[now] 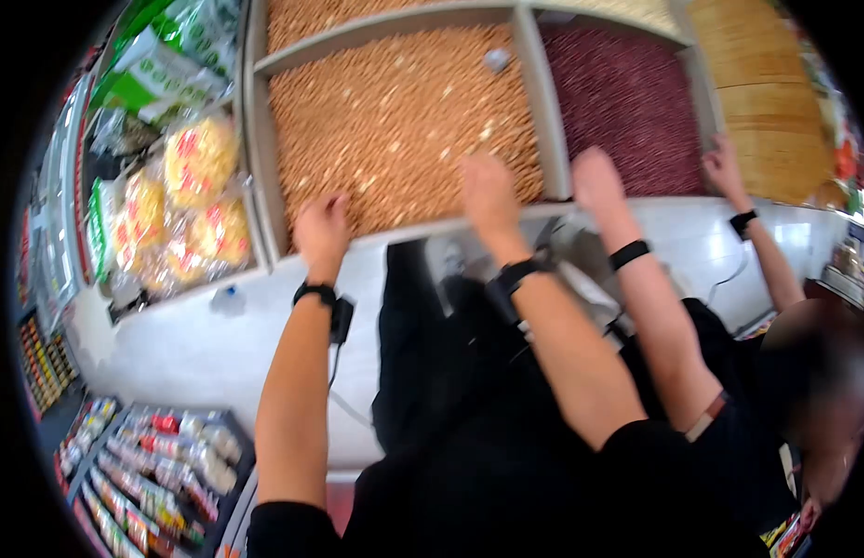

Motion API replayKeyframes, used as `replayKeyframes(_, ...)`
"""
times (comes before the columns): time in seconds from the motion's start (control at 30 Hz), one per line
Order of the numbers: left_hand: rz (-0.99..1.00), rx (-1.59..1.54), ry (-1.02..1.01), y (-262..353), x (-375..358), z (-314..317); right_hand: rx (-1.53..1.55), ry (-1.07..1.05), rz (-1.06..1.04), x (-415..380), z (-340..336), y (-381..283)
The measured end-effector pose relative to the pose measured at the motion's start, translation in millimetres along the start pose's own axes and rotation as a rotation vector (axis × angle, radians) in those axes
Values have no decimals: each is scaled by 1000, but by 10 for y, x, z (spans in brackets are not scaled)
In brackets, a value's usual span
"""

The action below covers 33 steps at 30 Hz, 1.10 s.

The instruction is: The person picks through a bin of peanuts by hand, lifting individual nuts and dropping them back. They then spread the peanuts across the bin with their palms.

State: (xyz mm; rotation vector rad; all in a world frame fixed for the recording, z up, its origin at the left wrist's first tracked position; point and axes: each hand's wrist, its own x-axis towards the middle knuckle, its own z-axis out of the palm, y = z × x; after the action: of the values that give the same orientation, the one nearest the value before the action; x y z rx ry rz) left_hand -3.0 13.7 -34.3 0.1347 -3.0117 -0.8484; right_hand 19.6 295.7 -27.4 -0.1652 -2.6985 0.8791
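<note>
A wooden bin full of light-brown kernels that look like shelled peanuts lies in front of me, with paler bits scattered among them. Over its near left corner is my left hand, fingers curled in; whatever they may hold is too small to make out. My right hand is over the near right part of the same bin, blurred and closed, and its fingertips are hidden. Both wrists wear black bands with a small device. A small greyish object rests on the kernels at the far right of the bin.
Dark red beans fill the bin on the right, where a co-worker's hands are. Bagged yellow noodle-like bundles and green-white packages stand left. Packaged goods fill a lower-left rack. A wooden surface is far right.
</note>
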Motion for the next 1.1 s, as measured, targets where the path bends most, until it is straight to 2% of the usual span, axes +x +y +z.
replayKeyframes(0.03, 53, 45, 16, 150, -33, -107, -19, -98, -30, -84, 163, 214)
replayKeyframes(0.1, 119, 21, 69, 129, -56, -92, -142, -173, -1, -14, 14, 63)
replayKeyframes(0.13, 199, 20, 149, 168, -49, -88, 26, -32, -18, -27, 11, 44)
replayKeyframes(0.17, 183, 54, 132, 190, -41, -120, 37, -8, -31, -53, 101, 126)
replayKeyframes(0.2, 137, 89, 70, 141, -42, -95, 33, -71, 6, -22, -5, 77)
replayKeyframes(0.33, 167, 137, 129, 219, -71, -99, 59, -15, 65, -28, -29, -62)
replayKeyframes(0.4, 79, 126, -15, 298, -55, -214, 112, 52, 58, 6, -22, -65)
replayKeyframes(0.47, 68, 76, 7, 276, -59, -193, 77, -157, 170, -10, -182, -163)
replayKeyframes(0.6, -6, -67, -19, 229, -36, -151, 172, -172, 218, -2, -165, -126)
replayKeyframes(0.73, -24, 6, -81, 357, -28, -258, 20, -142, 183, 11, -73, -96)
replayKeyframes(0.77, -20, 19, -34, 368, -39, -234, 27, -153, 196, -4, -81, -125)
replayKeyframes(0.83, -40, 27, -74, 386, -25, -220, 19, -93, 134, 24, -129, -132)
replayKeyframes(0.93, -24, 58, -77, 364, -33, -225, 84, -125, 196, 52, -148, -161)
replayKeyframes(0.97, -16, 38, -60, 399, -38, -236, 56, -137, 138, 56, -184, -162)
replayKeyframes(1.1, 24, 39, -58, 345, -29, -190, 64, -166, 170, -1, -164, -166)
